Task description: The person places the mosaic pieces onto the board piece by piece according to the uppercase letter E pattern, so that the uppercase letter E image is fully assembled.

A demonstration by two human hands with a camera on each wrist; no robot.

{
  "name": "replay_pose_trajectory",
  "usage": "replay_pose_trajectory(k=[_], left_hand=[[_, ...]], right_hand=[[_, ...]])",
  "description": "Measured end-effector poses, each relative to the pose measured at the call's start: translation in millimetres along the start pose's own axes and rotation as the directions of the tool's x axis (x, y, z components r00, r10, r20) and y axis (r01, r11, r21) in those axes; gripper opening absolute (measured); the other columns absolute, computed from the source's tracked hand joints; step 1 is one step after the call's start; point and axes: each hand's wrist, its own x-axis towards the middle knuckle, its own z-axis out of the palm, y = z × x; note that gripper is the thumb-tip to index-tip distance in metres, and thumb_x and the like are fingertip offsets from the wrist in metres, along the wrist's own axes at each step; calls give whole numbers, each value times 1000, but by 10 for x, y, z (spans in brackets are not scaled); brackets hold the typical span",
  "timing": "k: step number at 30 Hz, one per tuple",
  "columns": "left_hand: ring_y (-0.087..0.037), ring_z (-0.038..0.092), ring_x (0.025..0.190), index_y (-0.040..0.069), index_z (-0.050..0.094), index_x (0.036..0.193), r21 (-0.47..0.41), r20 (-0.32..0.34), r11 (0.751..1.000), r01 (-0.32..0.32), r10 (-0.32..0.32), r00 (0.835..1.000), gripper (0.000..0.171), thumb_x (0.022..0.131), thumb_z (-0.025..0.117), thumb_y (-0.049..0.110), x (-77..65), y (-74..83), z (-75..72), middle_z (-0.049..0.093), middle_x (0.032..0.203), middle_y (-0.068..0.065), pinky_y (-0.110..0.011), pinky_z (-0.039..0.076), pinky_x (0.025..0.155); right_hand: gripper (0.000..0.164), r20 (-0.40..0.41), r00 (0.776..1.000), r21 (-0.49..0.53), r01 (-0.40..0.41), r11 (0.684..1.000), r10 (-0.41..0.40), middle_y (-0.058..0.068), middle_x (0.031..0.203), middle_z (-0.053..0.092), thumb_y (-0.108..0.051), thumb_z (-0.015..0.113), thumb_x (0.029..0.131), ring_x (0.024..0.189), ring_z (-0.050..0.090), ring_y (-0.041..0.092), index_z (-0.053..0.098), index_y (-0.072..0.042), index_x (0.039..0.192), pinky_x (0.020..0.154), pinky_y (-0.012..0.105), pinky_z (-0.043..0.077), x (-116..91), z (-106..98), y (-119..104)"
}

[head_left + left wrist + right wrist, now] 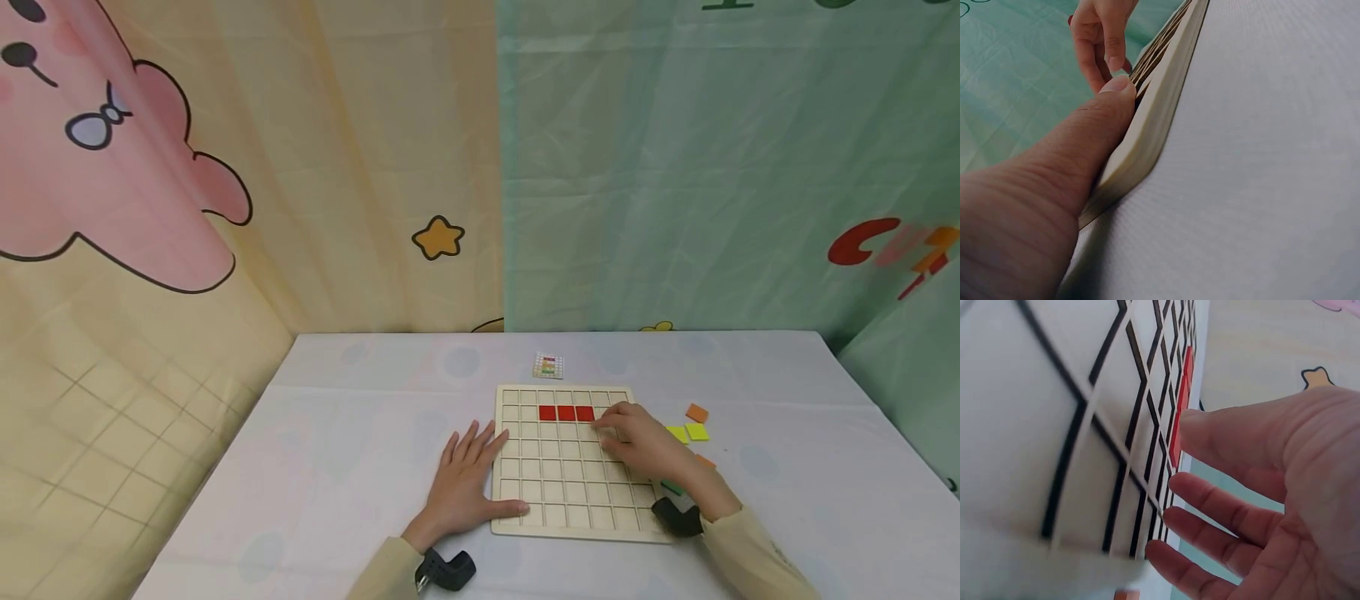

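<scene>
A wooden grid board (558,518) lies on the table with three red square tiles (566,413) side by side in its second row from the back. My left hand (467,487) is spread at the board's left side, thumb resting on the near left corner and fingertips along the edge. Over the right part of the board is my right hand (641,437), its fingertips beside the rightmost red tile. In the right wrist view, the thumb (1200,428) overlaps the row of red tiles (1177,440), while the other fingers are loosely bent with nothing visible between them.
Right of the board lie orange tiles (697,412), yellow tiles (697,432) and a green tile (672,487), partly behind the right arm. A small card (548,366) with a coloured grid lies beyond the board. Printed curtains (390,167) hang behind the table.
</scene>
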Motion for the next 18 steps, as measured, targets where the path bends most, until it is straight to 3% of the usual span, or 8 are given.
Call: replay_pose_trajectory(k=[8,14,18], left_hand=[[-28,8,143,16,28,151,8,9,1000,-1,1,1000,102,74,57,76,10,7,-10,21,156,-6,-49,5,112],[-27,7,143,16,28,151,13,11,1000,1,-2,1000,102,73,56,76,11,3,-3,20,156,-6,-48,3,113],[-27,7,143,16,28,151,9,10,1000,3,-3,1000,102,73,57,76,9,1,4,20,156,-6,-49,4,113]], right_hand=[[21,-84,993,23,-85,996,87,4,103,61,-5,70,85,92,58,25,70,-4,105,77,43,50,-305,-273,158],[19,-55,965,-26,-258,966,257,5,96,61,-12,72,83,90,57,27,72,-4,101,77,48,48,-428,-422,292],[20,-50,961,-71,-276,958,273,8,94,59,-9,73,81,88,56,29,71,0,100,76,49,48,-470,-425,391]])
